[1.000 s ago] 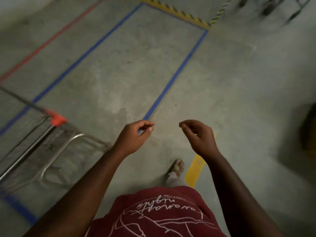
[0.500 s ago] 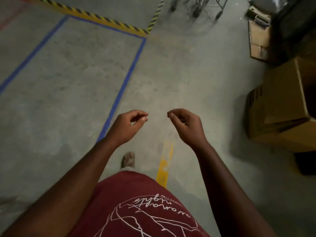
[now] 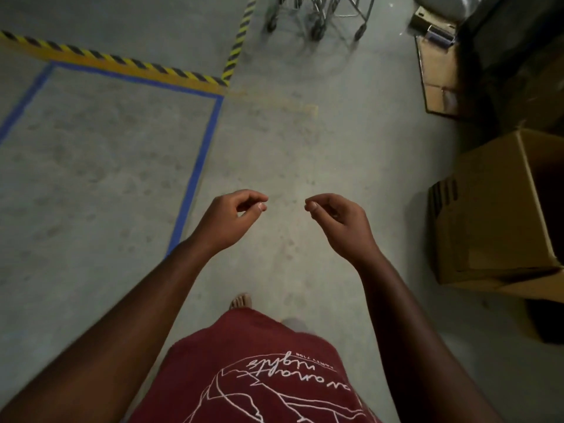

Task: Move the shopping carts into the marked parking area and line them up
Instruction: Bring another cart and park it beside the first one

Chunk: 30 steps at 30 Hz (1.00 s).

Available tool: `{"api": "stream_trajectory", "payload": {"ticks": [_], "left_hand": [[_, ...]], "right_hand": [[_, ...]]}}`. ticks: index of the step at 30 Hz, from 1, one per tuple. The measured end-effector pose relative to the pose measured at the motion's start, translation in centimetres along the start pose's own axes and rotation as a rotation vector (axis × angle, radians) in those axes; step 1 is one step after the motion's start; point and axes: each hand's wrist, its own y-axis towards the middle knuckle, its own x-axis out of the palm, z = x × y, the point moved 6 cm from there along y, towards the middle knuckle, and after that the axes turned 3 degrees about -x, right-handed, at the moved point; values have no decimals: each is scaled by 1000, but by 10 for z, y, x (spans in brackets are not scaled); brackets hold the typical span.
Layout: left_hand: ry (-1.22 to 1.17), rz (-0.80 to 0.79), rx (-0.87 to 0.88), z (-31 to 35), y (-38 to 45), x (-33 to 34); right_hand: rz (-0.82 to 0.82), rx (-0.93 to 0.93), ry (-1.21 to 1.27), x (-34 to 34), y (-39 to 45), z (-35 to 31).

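Note:
The lower frames and wheels of metal shopping carts (image 3: 317,16) show at the top edge of the head view, beyond the marked area. The parking area is a bay outlined in blue tape (image 3: 195,175) on the concrete floor, to my left. My left hand (image 3: 232,219) and my right hand (image 3: 338,222) hang in front of me over bare floor, fingers loosely curled, holding nothing. Both are far from the carts.
Yellow-and-black hazard tape (image 3: 122,64) runs along the far side of the bay and up toward the carts. Open cardboard boxes (image 3: 494,209) stand along the right, with more flattened cardboard (image 3: 439,74) behind them. My foot (image 3: 241,300) is on the floor below my hands.
My view has swung right and forward: the cart with the red handle at the left has left the frame, and the far carts and the boxes have come closer. My hands stay curled and empty.

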Motion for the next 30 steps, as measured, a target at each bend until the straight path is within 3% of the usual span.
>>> {"api": "stream_trajectory", "payload": {"ticks": [4,12,22,30], "left_hand": [[-13,-51,3,23,96,15],[22,-55,60,80,335,78],[-16,-1,79,184,606,149],[-40,-5,56,182,825,166]], "right_hand": [[129,-56,-100,-40,83,13],[204,-128,-44,-121,305,67],[132,-176,-70,-259,580,82],[92,-182,-94,-288,801,111]]}}
